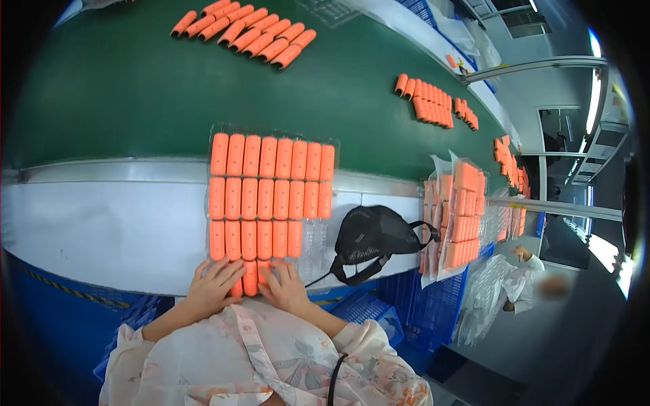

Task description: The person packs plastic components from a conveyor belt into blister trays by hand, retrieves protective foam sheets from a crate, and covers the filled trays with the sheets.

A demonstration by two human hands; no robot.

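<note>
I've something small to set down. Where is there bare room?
Bare: the white tabletop left of the clear tray, bordered by the metal rail; the green surface between tray and far orange pieces. Crowded: right of the tray, with the black bag and stacked orange pieces, and its near end, where left hand and right hand are.

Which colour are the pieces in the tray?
The pieces are orange, clearest in the head view.
</note>
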